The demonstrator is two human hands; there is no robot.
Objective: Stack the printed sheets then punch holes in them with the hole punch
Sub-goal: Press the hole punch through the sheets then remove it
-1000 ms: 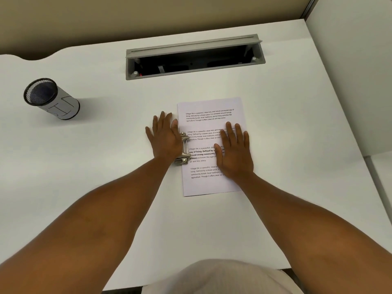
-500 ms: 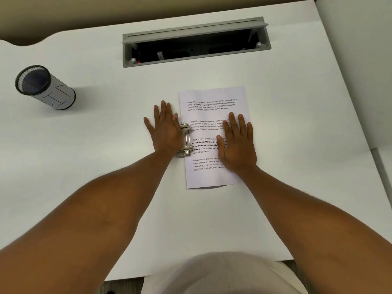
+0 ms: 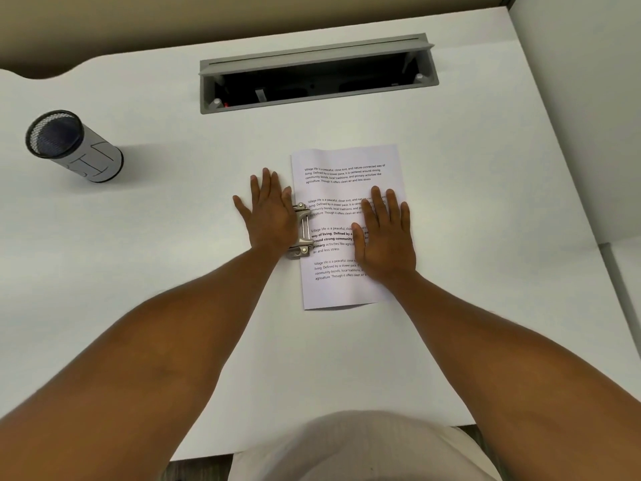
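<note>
hands flat on punch and paper

a white desk (image 3: 138, 272) filled the view, its far edge curving against a beige wall, with a pale partition along the right side. a grey cable tray (image 3: 317, 72) was set into the desk's far middle, its lid open on a dark cavity.

the left hand (image 3: 268, 213) lay flat, fingers straight and spread, palm pressing the metal hole punch (image 3: 301, 230), which sat on the left edge of the printed sheets (image 3: 347, 175). the right hand (image 3: 385, 237) rested open on the right half of the sheets, fingers straight, pinning them to the desk. the sheets lay as one neat stack in the middle of the desk.

a mesh pen holder (image 3: 74, 147) stood at far left, well apart from the hands. both forearms covered much of the near desk, and the left palm hid most of the punch.
</note>
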